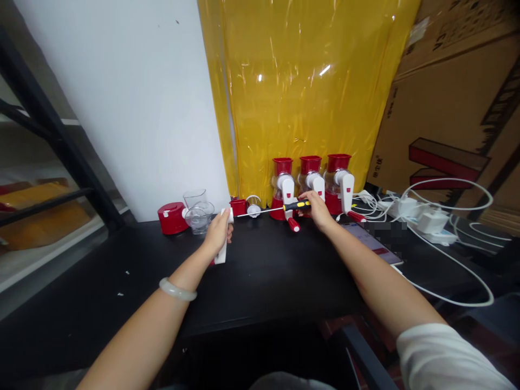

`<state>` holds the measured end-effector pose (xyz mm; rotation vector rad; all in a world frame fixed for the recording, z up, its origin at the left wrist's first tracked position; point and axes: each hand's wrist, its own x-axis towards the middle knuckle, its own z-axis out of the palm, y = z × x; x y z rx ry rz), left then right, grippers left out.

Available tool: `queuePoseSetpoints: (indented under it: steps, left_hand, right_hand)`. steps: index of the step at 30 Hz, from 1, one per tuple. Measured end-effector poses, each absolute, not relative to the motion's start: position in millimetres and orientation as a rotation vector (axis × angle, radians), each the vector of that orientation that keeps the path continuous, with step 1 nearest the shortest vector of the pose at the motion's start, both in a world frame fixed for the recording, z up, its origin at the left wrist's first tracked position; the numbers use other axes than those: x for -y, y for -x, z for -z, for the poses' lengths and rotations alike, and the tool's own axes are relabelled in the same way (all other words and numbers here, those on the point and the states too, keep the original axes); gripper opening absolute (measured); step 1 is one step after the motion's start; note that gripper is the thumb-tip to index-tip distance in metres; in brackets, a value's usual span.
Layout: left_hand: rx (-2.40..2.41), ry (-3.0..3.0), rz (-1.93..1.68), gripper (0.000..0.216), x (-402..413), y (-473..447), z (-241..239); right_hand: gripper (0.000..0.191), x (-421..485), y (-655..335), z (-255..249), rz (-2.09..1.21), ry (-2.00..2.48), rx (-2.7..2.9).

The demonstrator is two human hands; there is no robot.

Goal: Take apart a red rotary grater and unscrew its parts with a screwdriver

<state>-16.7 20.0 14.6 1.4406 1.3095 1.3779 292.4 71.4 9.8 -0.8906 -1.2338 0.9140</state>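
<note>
My left hand (218, 232) is closed around a white crank handle (223, 251) held upright on the black table (264, 276). My right hand (317, 210) grips a screwdriver (280, 208) with a black and yellow handle. Its metal shaft points left towards the top of the white handle. Behind my right hand stand three red and white hand-crank grinders (311, 181) in a row against the yellow sheet (300, 86).
A red base part (172, 218), a clear plastic cup part (198, 212) and small red and metal parts (246, 206) lie at the table's back. White chargers and cables (426, 219) sprawl at right, beside cardboard boxes (450, 108). A black shelf frame (49, 141) stands at left.
</note>
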Motion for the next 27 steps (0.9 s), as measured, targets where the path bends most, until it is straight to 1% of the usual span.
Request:
queuePoseSetpoints:
  steps: [3,5,8,19,22,24,27]
  left_hand:
    - [-1.267,-1.395,-1.382,0.048,-20.4,16.8,-14.4]
    - [-1.24,-1.372,-1.382,0.049,-20.9,16.5,-14.3]
    - [-1.223,-1.363,-1.385,0.049,-21.7,16.1,-14.2]
    - [-1.211,-1.341,-1.374,0.05,-17.1,12.3,-17.9]
    - [-1.203,-1.35,-1.366,0.05,-16.9,12.3,-17.8]
    - [-1.2,-1.352,-1.368,0.049,-17.6,13.2,-17.1]
    - [-1.204,-1.351,-1.376,0.049,-19.4,14.8,-15.7]
  right_hand:
    - [0.041,-67.2,-293.3,-11.0,-0.837,0.957,1.308]
    - [0.043,-65.5,-294.4,-11.6,-0.789,1.004,1.355]
    - [0.042,-65.6,-295.3,-12.2,-0.765,0.997,1.379]
    - [0.029,-73.7,-293.1,-7.7,-0.905,0.847,1.202]
    - [0.028,-74.4,-294.4,-7.9,-0.889,0.848,1.217]
    - [0.034,-72.9,-295.4,-8.8,-0.831,0.884,1.251]
    - [0.052,-68.9,-296.9,-10.7,-0.735,0.984,1.327]
